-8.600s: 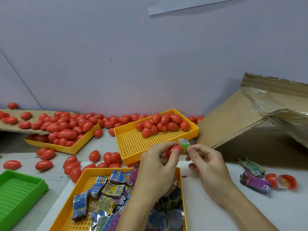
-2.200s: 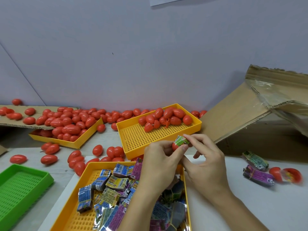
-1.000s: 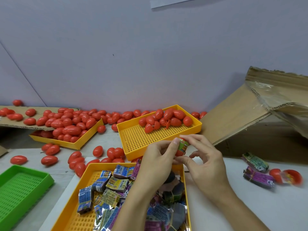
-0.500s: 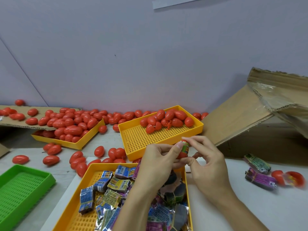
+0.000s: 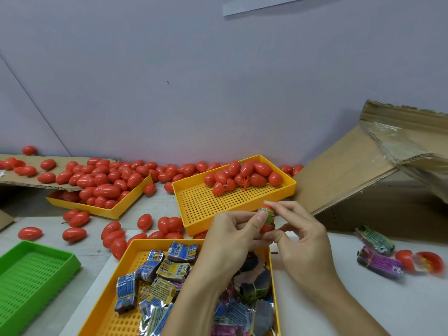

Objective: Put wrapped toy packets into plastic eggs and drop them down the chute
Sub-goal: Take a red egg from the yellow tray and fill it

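My left hand (image 5: 232, 232) and my right hand (image 5: 299, 235) meet above the near yellow tray (image 5: 121, 311). Between them they pinch a red plastic egg (image 5: 267, 230) with a green wrapped packet (image 5: 269, 215) sticking out of it. The left thumb presses on the packet; the right fingertips hold the egg's top and bottom. The near tray holds several wrapped toy packets (image 5: 173, 271). A second yellow tray (image 5: 194, 207) behind the hands holds several red eggs (image 5: 244, 174). A cardboard chute (image 5: 344, 170) slopes up at the right.
A third yellow tray (image 5: 114, 210) heaped with red eggs sits at the back left, with loose eggs (image 5: 72, 234) scattered over the table. A green tray (image 5: 29, 275) lies at the near left. Two packets (image 5: 378, 261) and an open egg (image 5: 426, 261) lie at the right.
The packet was beside the egg at first; it now sits partly inside, turned upright between both hands. The hands stayed in the same spot over the near tray.
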### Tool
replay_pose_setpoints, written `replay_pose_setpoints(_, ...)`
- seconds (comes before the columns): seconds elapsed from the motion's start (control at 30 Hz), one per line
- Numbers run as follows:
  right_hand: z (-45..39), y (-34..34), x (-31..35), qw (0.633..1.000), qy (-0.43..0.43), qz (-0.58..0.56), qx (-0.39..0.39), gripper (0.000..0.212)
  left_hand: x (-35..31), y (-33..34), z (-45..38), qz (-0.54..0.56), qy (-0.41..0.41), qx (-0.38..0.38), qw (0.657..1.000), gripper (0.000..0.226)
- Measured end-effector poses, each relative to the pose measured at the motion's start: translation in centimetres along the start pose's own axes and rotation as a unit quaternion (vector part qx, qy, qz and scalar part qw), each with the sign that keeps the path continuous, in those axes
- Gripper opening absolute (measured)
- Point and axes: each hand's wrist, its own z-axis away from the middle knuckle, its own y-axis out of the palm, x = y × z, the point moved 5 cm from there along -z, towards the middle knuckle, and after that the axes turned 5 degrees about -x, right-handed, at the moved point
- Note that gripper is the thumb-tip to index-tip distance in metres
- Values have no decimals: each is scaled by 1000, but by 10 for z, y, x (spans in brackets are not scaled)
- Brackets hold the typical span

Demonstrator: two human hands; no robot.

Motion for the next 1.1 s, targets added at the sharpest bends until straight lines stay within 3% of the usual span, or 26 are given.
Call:
replay_pose_setpoints(0.27, -4, -2, -1, 999, 26, -47, -1, 59, -1, -1, -1, 54, -12, -49, 997, 27)
replay_pose_setpoints(0.4, -5, -2, -5, 995, 63, -78, 21, 55, 0, -3, -2, 51, -12, -70, 996, 16)
replay_pose_setpoints(0.67, -3, -1, -3, 996, 73, -50, 8, 54, -1, -4, 1, 75, -2, -104, 992, 11)
replay_pose_setpoints(0.93, -7, -6, 1, 995, 78, -62, -17, 55, -9, -1, 3, -37, 68, -121, 990, 11)
replay_pose_setpoints(1.1, -7, -5, 0, 994, 87, -72, -6, 50, -12, -2, 3, -207, 173, -159, 950, 16)
